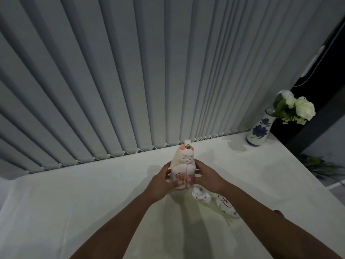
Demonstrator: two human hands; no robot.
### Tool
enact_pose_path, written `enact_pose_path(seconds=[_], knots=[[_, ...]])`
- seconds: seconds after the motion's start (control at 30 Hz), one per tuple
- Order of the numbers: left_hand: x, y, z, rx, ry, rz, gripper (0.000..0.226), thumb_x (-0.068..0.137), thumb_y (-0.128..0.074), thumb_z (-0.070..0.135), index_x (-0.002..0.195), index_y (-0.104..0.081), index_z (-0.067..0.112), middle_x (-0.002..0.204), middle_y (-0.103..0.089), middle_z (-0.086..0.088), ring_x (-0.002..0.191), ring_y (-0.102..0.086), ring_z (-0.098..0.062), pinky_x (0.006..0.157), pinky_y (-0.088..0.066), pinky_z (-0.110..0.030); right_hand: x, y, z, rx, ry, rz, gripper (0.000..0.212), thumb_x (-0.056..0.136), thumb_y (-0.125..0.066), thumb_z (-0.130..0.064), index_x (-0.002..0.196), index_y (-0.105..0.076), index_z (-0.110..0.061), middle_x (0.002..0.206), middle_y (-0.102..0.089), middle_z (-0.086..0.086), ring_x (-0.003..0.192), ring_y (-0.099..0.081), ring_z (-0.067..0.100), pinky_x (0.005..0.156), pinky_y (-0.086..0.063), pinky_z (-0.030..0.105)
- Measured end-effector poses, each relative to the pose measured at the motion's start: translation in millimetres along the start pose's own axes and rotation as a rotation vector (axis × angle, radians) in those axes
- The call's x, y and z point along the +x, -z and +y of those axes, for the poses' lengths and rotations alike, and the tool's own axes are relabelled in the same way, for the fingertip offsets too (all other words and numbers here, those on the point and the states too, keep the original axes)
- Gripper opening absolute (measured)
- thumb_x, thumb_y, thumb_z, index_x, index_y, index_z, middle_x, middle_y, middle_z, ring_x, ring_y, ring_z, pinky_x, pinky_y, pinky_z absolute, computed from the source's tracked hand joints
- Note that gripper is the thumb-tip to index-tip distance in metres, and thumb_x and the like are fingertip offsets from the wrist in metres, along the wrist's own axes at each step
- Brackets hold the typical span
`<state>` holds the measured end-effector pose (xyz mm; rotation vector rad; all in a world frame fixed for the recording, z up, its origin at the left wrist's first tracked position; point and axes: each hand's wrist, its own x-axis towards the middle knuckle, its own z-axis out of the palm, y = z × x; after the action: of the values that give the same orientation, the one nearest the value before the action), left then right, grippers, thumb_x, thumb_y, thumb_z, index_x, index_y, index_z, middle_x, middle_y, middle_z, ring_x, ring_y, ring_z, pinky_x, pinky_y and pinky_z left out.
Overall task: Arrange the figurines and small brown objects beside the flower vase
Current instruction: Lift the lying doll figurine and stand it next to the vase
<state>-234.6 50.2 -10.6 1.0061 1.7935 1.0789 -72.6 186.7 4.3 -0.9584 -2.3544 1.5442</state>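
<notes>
A tall white doll figurine point(183, 161) with a pink flower on its front and an orange-and-gold headpiece stands upright at the middle of the white table point(74, 202). My left hand point(162, 181) grips its left side and my right hand point(207, 176) grips its right side, thumbs near the flower. Under my right forearm lie two small white figurines: a rounded one point(200, 196) and one with red cords point(225, 204), partly hidden. The white vase with blue flowers painted on it point(259, 128) holds white roses point(296, 107) at the far right corner. No brown objects show.
Grey vertical blinds point(130, 81) hang along the table's far edge. The table's right edge runs diagonally down from the vase; beyond it is dark floor with some greenery point(317, 165).
</notes>
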Motion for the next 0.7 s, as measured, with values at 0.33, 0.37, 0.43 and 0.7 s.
enact_pose_path(seconds=[0.33, 0.37, 0.43, 0.7], knots=[[19, 14, -24, -0.048, -0.032, -0.094, 0.074, 0.064, -0.079, 0.039, 0.13, -0.045, 0.041, 0.118, -0.067, 0.009, 0.108, -0.062, -0.013, 0.094, -0.052, -0.032, 0, -30, 2, -0.006, -0.048, 0.125, 0.055, 0.083, -0.069, -0.013, 0.129, -0.047, -0.034, 0.122, -0.063, -0.012, 0.11, -0.061, 0.01, 0.089, -0.049, 0.022], [21, 14, -22, -0.044, -0.044, -0.101, 0.074, 0.064, -0.078, 0.039, 0.13, -0.046, 0.041, 0.118, -0.067, 0.009, 0.108, -0.062, -0.013, 0.093, -0.051, -0.031, 0, -29, 3, -0.003, -0.05, 0.143, 0.056, 0.082, -0.07, -0.014, 0.129, -0.047, -0.034, 0.122, -0.063, -0.011, 0.111, -0.061, 0.01, 0.092, -0.05, 0.026], [27, 17, -13, -0.031, -0.079, -0.104, 0.073, 0.064, -0.078, 0.037, 0.13, -0.046, 0.04, 0.117, -0.068, 0.008, 0.107, -0.063, -0.013, 0.093, -0.051, -0.029, 2, -25, 0, -0.005, -0.042, 0.169, 0.057, 0.082, -0.07, -0.014, 0.13, -0.047, -0.034, 0.122, -0.064, -0.011, 0.11, -0.062, 0.009, 0.094, -0.052, 0.033], [49, 25, 27, 0.066, -0.176, -0.11, 0.07, 0.072, -0.078, 0.033, 0.131, -0.043, 0.045, 0.118, -0.066, 0.008, 0.108, -0.061, -0.013, 0.093, -0.05, -0.029, 7, -2, -18, 0.009, 0.022, 0.263, 0.057, 0.088, -0.064, -0.013, 0.136, -0.042, -0.035, 0.125, -0.061, -0.013, 0.115, -0.059, 0.01, 0.093, -0.051, 0.029]])
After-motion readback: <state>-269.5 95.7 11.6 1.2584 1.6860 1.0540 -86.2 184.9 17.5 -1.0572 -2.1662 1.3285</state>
